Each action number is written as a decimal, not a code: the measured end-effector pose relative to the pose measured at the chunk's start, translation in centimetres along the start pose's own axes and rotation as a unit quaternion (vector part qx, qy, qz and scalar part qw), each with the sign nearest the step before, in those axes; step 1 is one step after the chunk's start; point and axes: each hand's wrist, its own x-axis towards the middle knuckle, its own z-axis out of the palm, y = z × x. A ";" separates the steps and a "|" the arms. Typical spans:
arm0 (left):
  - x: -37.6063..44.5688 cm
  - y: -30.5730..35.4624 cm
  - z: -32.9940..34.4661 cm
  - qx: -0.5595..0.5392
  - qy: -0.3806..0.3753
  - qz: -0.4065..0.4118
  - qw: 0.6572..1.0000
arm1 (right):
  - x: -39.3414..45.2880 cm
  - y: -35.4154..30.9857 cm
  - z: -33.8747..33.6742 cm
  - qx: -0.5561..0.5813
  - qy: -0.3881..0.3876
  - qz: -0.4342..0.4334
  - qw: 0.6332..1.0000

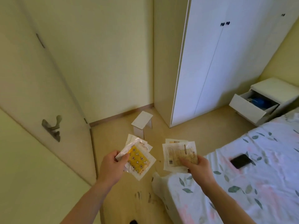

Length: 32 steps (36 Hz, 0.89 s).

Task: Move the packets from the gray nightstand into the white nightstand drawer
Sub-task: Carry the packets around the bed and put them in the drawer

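My left hand (113,167) grips a fan of flat packets (139,160); the top one is clear plastic with a yellow patterned sheet inside. My right hand (196,167) holds a second stack of pale packets (176,154) with printed labels and a barcode. Both stacks hang over the floor in front of me. The white nightstand (275,89) stands at the far right beside the bed, its top drawer (249,107) pulled out with a blue object inside. The gray nightstand is out of view.
A bed (242,175) with a leaf-print sheet fills the lower right, with a black phone (241,160) lying on it. A tall white wardrobe (226,62) stands ahead. A small white stool (142,123) sits on the floor near the corner. A door (48,102) is at the left.
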 end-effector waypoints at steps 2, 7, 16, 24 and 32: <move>4.0 1.3 0.0 0.017 -0.030 0.016 0.999 | 2.2 -1.0 0.9 0.015 0.020 0.002 1.000; 12.9 4.7 1.5 0.037 -0.079 0.030 0.996 | 7.2 -2.2 1.8 0.037 0.075 0.036 0.996; 28.0 11.5 7.8 0.079 -0.173 0.080 0.979 | 20.0 -3.0 0.7 0.078 0.150 0.065 0.984; 40.8 20.1 12.7 0.081 -0.183 0.100 0.975 | 33.4 -7.2 -0.5 0.117 0.179 0.077 0.974; 51.3 27.2 19.9 0.086 -0.209 0.114 0.967 | 43.2 -12.4 -5.2 0.122 0.218 0.046 0.967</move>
